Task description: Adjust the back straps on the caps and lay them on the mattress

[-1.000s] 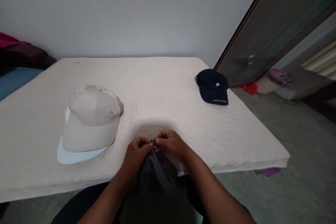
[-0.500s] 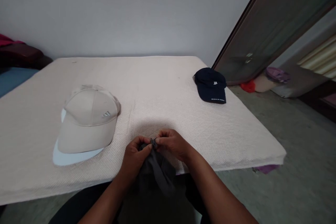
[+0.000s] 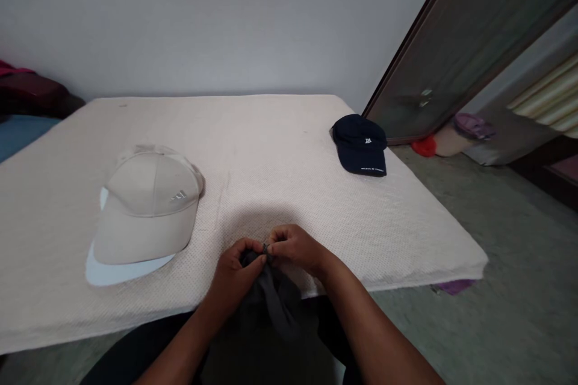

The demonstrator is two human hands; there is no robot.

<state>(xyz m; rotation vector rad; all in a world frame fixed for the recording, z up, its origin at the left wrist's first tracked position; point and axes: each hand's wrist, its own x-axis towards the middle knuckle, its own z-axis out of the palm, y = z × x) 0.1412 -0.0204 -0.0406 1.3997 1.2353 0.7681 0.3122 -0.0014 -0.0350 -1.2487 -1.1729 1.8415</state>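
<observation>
At the near edge of the mattress (image 3: 316,150), at 6 o'clock, the left hand (image 3: 235,274) and right hand (image 3: 295,248) meet over a dark grey cap (image 3: 271,307) that hangs toward the person's lap. Both hands pinch at a small buckle (image 3: 266,248) on its strap, fingertips pressed together around it. The buckle is tiny and mostly hidden by the fingers, so the strap could slip out of the pinch, or the loose cap could slide off the edge, since nothing else holds it. At 10 o'clock a beige cap (image 3: 147,207) lies on a white sheet (image 3: 106,271); it bears a three-stripe Adidas mark. At 1 o'clock a navy cap (image 3: 360,144) shows a white emblem and a line of brim lettering too small to read.
</observation>
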